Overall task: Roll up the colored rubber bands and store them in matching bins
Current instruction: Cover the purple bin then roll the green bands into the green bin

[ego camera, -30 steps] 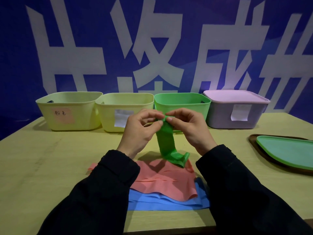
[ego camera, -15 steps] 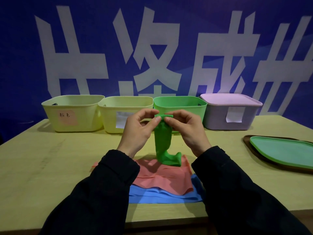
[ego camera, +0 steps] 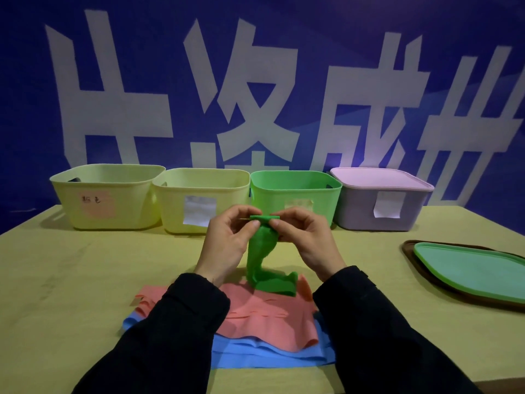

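Both hands hold the top end of a green rubber band (ego camera: 260, 251) above the table. My left hand (ego camera: 230, 243) and my right hand (ego camera: 305, 240) pinch its folded top edge between thumbs and fingers. The band hangs down and its lower end rests crumpled on a pink band (ego camera: 270, 317), which lies on a blue band (ego camera: 264, 355). The open green bin (ego camera: 295, 189) stands just behind my hands.
Two pale yellow bins (ego camera: 108, 194) (ego camera: 199, 194) stand left of the green bin, and a lidded purple bin (ego camera: 380, 203) stands right of it. A green lid (ego camera: 471, 268) lies on a brown tray (ego camera: 409, 251) at the right. A blue banner fills the back.
The hands have kept hold of the green band's top end and turned it over into a flat fold. The hanging part looks a little shorter.
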Demonstrator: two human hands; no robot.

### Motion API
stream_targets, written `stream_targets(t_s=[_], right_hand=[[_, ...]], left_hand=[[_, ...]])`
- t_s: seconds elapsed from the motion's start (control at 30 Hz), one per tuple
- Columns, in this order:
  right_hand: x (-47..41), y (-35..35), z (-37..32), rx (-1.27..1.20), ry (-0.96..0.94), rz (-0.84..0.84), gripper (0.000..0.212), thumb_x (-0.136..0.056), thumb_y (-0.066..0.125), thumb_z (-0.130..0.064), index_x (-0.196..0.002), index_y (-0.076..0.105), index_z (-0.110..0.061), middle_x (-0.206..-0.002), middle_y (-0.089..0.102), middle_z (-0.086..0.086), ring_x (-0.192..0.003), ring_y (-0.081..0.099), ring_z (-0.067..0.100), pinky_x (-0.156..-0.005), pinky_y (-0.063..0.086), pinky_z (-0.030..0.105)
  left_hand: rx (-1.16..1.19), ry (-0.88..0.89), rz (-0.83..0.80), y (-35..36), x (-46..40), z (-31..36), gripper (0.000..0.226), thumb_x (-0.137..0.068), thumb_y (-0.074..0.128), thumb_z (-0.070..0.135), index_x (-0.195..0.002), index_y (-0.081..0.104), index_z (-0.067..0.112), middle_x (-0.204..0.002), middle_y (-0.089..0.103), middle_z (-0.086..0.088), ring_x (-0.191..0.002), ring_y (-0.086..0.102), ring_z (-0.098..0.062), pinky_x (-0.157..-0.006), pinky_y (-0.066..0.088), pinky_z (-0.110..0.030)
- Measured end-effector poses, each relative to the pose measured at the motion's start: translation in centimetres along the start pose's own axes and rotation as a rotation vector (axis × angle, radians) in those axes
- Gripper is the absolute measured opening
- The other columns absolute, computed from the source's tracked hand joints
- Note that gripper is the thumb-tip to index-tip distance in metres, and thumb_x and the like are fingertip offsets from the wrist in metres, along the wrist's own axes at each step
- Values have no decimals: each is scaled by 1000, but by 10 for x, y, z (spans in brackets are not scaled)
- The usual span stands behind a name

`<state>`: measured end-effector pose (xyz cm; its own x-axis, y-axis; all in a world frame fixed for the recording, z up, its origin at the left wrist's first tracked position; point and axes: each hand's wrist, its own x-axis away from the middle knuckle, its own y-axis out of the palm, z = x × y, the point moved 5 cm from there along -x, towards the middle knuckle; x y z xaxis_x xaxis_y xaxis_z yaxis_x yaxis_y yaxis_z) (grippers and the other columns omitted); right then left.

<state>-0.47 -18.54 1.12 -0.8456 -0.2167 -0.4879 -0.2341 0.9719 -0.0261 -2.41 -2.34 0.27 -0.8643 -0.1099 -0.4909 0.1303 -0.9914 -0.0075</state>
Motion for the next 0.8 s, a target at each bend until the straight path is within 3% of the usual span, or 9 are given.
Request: stream_targets(t_s=[0.2, 0.3, 0.47, 0.63, 0.73, 0.8], right_hand=[[-1, -1, 6, 10, -6, -24, 14, -90, 69, -4, -103, 70, -6, -77, 75, 1, -75, 72, 11, -66, 57, 25], [-1, 0, 7, 29, -40, -5, 9, -88, 71, -4, -95, 72, -9, -76, 74, 0, -73, 69, 11, -66, 57, 25], [-3, -4, 10, 53, -94, 5, 13, -87, 71, -1, -93, 73, -12, -78, 73, -2, -75, 67, 11, -72, 55, 25], [-1, -3, 11, 92, -115, -10, 20, -87, 74, -3, -99, 71, -19, -87, 74, -5, -83, 68, 11, -77, 55, 27], [-1, 1, 16, 87, -81, -36, 23, -87, 75, -24, -110, 71, -24, -91, 71, 19, -86, 66, 21, -79, 58, 49], [-2, 0, 16, 118, -92, -1, 14, -86, 74, -24, -100, 74, -22, -89, 68, 30, -80, 64, 24, -78, 55, 55]], left_hand=[[15, 25, -1, 1, 1, -1, 26, -93, 61, -8, -96, 70, 16, -96, 75, -5, -92, 71, -12, -83, 56, -22], [-7, 43, -14, 3, 4, 1, 27, -93, 62, -7, -96, 70, 19, -93, 75, 3, -92, 72, -11, -80, 56, -22], [22, 22, -12, 2, 6, -5, 25, -92, 68, 12, -116, 67, 20, -114, 70, -2, -98, 72, -19, -86, 59, -30], [-23, -4, 13, 2, 5, -6, 17, -93, 69, 4, -106, 70, 14, -100, 75, -2, -92, 73, -15, -84, 59, -29], [21, 9, -11, 3, 7, -2, 18, -92, 67, -3, -104, 69, 11, -97, 75, -1, -91, 72, -12, -80, 56, -22], [15, 21, -17, 5, 7, -1, 20, -91, 69, -2, -104, 68, 14, -98, 74, -1, -92, 72, -11, -81, 55, -21]])
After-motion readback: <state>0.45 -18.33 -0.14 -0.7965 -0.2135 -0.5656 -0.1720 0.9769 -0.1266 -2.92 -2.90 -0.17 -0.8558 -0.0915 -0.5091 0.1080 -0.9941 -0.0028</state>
